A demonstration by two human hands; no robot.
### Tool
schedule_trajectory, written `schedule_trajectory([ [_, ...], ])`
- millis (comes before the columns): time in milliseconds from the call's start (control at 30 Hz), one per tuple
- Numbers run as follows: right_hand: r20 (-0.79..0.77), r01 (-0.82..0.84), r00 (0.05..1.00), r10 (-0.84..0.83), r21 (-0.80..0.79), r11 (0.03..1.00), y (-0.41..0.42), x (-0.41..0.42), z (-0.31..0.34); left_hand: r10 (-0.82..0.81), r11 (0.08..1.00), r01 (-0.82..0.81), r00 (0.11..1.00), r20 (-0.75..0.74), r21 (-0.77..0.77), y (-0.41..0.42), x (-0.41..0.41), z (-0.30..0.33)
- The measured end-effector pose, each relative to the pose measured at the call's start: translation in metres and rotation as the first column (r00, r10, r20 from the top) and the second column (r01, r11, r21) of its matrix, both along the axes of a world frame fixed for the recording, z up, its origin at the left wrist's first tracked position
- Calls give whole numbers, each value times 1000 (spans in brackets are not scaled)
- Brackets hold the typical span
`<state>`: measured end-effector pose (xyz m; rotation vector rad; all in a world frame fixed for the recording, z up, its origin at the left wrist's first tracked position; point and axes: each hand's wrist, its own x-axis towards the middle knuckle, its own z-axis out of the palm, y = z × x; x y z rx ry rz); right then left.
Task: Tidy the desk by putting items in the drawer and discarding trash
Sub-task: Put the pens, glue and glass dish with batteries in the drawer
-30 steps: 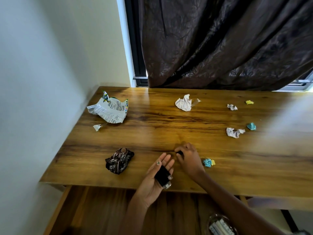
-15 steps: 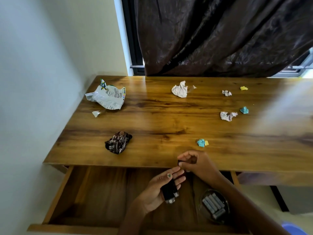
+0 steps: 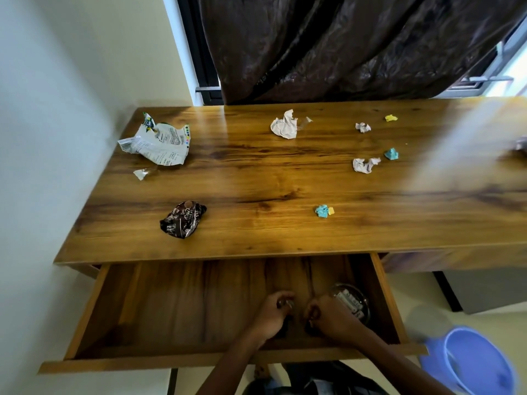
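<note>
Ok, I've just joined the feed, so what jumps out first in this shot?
Both hands are down in the open drawer: the left hand and right hand each grip a small dark item beside a clear round container at the drawer's right. The desk above carries scattered trash: a white wrapper far left, a dark wrapper near the front, crumpled paper bits across the middle and right. A blue bin sits on the floor, lower right.
</note>
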<state>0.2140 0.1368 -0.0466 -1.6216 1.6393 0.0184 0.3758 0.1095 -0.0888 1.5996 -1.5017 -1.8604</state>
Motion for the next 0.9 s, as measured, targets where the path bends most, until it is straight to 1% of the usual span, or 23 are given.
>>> schedule_trajectory([
  [167, -23, -73, 997, 72, -6, 997, 1, 10, -10, -9, 995, 11, 1000, 16, -96, -1, 1, -4],
  [333, -15, -25, 1000, 25, -28, 999, -1, 15, -15, 0, 981, 17, 996, 87, -195, -2, 4, -2],
  [467, -24, 12, 1000, -12, -22, 1000, -1, 14, -17, 19, 970, 14, 991, 135, -243, -1, 7, 1],
  [567, -6, 28, 1000, -29, -35, 999, 0, 13, -19, 43, 961, 17, 976, 212, -275, 0, 10, 1],
  [667, 11, 44, 999, -44, -32, 999, -1, 13, -18, 104, 947, 18, 927, 359, -320, -1, 16, 0],
  [733, 16, 51, 999, -51, -32, 998, -2, 14, -17, 119, 952, 9, 911, 394, -307, -1, 19, -2],
  [833, 22, 45, 999, -44, -40, 998, -4, 16, -15, 91, 970, 8, 914, 396, -241, -1, 20, -1],
  [900, 23, 31, 999, -29, -56, 998, -4, 19, -14, 95, 972, 0, 912, 399, -234, -1, 20, -1],
])
